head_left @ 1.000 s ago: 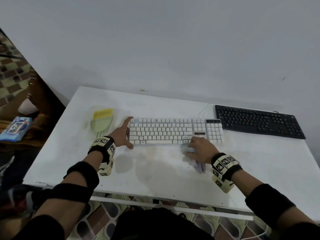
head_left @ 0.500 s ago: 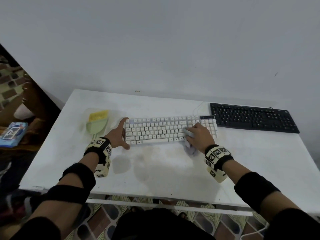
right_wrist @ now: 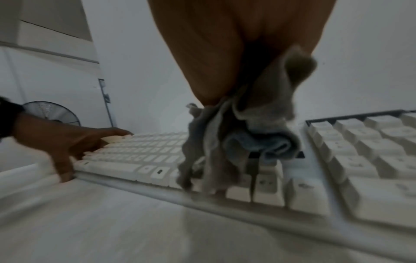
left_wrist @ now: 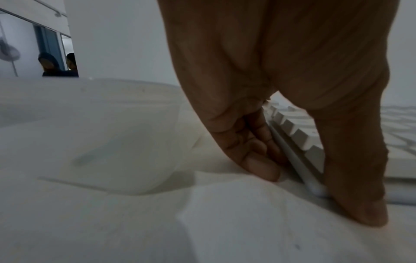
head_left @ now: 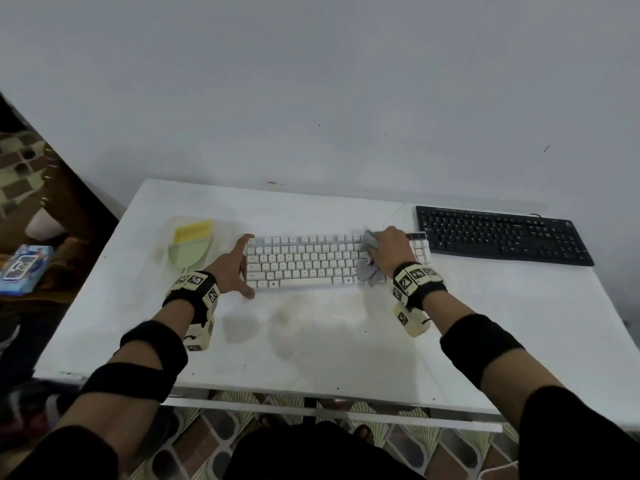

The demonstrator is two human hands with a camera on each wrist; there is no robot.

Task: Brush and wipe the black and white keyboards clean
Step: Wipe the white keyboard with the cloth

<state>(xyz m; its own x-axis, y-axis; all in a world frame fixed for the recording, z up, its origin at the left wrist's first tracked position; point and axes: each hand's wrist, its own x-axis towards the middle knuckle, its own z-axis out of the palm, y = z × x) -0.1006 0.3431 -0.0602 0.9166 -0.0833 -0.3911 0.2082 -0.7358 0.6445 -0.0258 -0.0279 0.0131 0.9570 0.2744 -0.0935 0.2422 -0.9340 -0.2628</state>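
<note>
Left hand (head_left: 231, 271), fingers spread, is bracing the white keyboard (head_left: 311, 263) at its 9 o'clock end. Its long axis is running 9 to 3. Right hand (head_left: 389, 247) is gripping a cloth (head_left: 369, 273) near the 3 o'clock end; black keyboard (head_left: 502, 235) is lying further toward 3.

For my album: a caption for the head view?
Right hand wipes white keyboard with grey cloth; left hand steadies it.

no legible writing anywhere
legends on the white plastic keyboard (head_left: 311, 261) and black plastic keyboard (head_left: 502, 235) are too small and blurred to read.
</note>
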